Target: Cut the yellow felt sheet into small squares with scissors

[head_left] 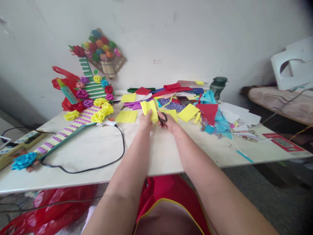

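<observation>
My left hand (146, 120) is closed on a piece of yellow crepe paper (149, 108), held up over the middle of the table. In my right hand (169, 123) is a pair of dark-handled scissors (161, 118), its blades pointing up along the right edge of that paper. Whether the blades are cutting into it I cannot tell. Other yellow paper pieces lie around my hands: one flat sheet (126, 116) to the left, and another square (187, 112) to the right.
Paper-flower decorations (96, 85) and a glue gun (107, 123) with a black cord lie left. Stacked coloured paper (168, 89) runs along the wall. A dark bottle (217, 86), blue scraps (221, 120) and white paper (241, 112) are on the right. A power strip (23, 143) sits far left.
</observation>
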Tool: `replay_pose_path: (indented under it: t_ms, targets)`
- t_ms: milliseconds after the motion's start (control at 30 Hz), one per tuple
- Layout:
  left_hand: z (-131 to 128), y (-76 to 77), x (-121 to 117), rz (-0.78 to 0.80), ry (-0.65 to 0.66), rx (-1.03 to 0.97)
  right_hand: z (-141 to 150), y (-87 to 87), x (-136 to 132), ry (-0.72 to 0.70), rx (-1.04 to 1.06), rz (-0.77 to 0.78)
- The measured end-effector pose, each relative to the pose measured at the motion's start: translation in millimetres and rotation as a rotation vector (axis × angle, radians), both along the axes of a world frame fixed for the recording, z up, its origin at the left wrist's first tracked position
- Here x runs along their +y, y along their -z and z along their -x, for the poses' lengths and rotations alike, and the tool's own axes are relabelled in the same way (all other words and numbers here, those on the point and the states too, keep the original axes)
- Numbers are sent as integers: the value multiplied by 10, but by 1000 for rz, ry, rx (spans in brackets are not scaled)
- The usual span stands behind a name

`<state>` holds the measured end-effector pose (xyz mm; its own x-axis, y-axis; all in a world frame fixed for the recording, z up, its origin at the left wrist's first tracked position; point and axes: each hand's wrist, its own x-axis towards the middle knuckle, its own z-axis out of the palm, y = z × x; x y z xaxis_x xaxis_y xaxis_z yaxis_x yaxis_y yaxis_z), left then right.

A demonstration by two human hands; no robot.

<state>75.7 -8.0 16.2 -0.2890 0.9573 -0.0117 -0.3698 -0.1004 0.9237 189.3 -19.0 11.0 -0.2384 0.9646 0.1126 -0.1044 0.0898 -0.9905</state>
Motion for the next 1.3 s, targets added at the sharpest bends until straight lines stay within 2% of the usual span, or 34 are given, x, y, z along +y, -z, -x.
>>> replay_pose_path:
  t_ms: [367,1000,1300]
  targets:
    - [-1,24,26,-23,29,22,-15,-21,11,17,-15,11]
    - [-4,1,8,-3,-9,27,-1,15,27,21,8,-21]
    - [7,37,39,-14,-10,38,2,-2,20,28,-11,-11]
